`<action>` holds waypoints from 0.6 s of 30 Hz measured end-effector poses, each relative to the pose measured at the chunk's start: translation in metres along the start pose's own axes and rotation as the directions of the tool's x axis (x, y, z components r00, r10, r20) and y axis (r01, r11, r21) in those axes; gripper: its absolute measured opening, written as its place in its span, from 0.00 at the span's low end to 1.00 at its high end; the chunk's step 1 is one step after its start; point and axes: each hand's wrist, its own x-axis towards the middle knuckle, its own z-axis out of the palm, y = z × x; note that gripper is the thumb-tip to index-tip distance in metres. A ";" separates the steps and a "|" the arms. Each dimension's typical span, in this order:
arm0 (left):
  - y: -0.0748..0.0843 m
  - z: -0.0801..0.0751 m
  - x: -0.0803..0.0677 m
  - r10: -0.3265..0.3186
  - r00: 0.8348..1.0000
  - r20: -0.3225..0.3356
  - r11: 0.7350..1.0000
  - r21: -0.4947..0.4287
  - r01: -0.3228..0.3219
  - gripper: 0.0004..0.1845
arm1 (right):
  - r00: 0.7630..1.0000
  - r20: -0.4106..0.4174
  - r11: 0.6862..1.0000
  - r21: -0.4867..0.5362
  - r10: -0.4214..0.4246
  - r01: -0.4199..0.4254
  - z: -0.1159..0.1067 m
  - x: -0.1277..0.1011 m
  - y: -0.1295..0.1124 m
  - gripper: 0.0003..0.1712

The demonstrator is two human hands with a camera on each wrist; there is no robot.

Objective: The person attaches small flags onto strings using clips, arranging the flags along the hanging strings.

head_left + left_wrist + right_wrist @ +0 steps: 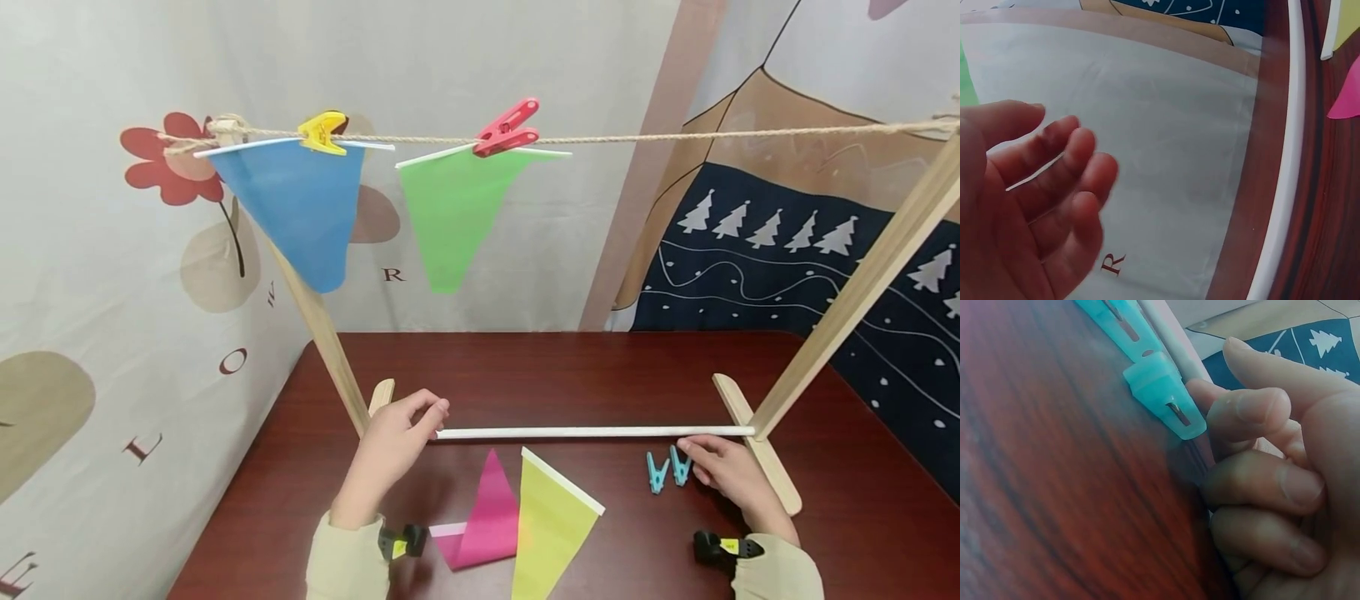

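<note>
My left hand is held over the left end of the white rod, fingers loosely bent and nothing in them. At the right, my right hand is beside two light-blue clothespins, fingertips right by the nearer one. In the right wrist view its fingers are bent and the thumb stands apart, with a clothespin just beyond the fingertips. A magenta pennant, folded over, and a yellow pennant with a white edge lie on the table between the hands.
A twine line runs across wooden posts on flat feet. From it hang a blue pennant under a yellow clothespin and a green pennant under a red clothespin. Printed cloth hangs behind the table.
</note>
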 end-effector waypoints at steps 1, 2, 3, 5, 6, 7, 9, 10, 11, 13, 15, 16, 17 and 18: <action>0.000 0.001 0.000 -0.008 1.000 0.015 1.000 0.010 0.008 0.10 | 1.000 0.003 1.000 -0.002 0.000 0.000 0.000 0.000 0.000 0.29; -0.001 0.001 0.000 -0.018 0.999 0.032 1.000 0.021 0.017 0.10 | 1.000 0.005 1.000 -0.003 0.002 -0.002 0.000 0.000 -0.001 0.29; -0.001 0.002 0.000 -0.024 0.999 0.049 0.999 0.031 0.022 0.10 | 1.000 0.007 1.000 -0.006 0.005 -0.005 0.000 0.000 -0.001 0.29; -0.002 0.003 -0.001 -0.033 0.996 0.086 0.999 0.044 0.030 0.10 | 1.000 0.012 1.000 -0.011 0.014 -0.013 0.000 0.000 -0.001 0.30; -0.002 0.004 -0.001 -0.033 0.994 0.109 0.999 0.045 0.028 0.10 | 1.000 0.014 1.000 -0.012 0.018 -0.018 0.000 0.000 -0.002 0.30; -0.002 0.004 -0.001 -0.032 0.991 0.133 0.999 0.044 0.027 0.10 | 1.000 0.016 1.000 -0.011 0.022 -0.022 0.000 0.000 -0.002 0.30; -0.003 0.007 -0.001 -0.029 0.983 0.183 0.999 0.042 0.022 0.09 | 0.999 0.022 1.000 0.000 0.029 -0.029 0.000 0.000 -0.002 0.30; -0.004 0.008 -0.002 -0.029 0.978 0.208 0.999 0.036 0.022 0.08 | 0.999 0.027 0.999 0.007 0.034 -0.034 0.000 0.000 -0.002 0.29; -0.005 0.009 -0.002 -0.029 0.973 0.229 0.999 0.037 0.021 0.08 | 0.999 0.033 0.999 0.015 0.033 -0.034 0.000 0.000 -0.002 0.29; -0.007 0.013 -0.003 -0.021 0.966 0.257 0.998 0.056 0.007 0.07 | 0.999 0.042 0.999 0.029 0.028 -0.030 0.001 0.000 -0.002 0.29; -0.007 0.017 -0.003 -0.011 0.961 0.276 0.997 0.072 -0.009 0.07 | 0.998 0.049 0.999 0.034 0.026 -0.028 0.001 0.001 -0.002 0.28; -0.007 0.020 -0.003 -0.002 0.959 0.285 0.996 0.084 -0.023 0.07 | 0.998 0.053 0.999 0.029 0.026 -0.027 0.000 0.000 -0.002 0.28; -0.006 0.023 -0.002 0.009 0.956 0.294 0.995 0.096 -0.039 0.07 | 0.998 0.055 0.999 0.023 0.022 -0.023 0.000 0.000 -0.002 0.28; -0.005 0.025 -0.002 0.023 0.952 0.305 0.993 0.104 -0.057 0.07 | 0.998 0.055 1.000 0.017 0.023 -0.024 -0.001 0.001 -0.002 0.28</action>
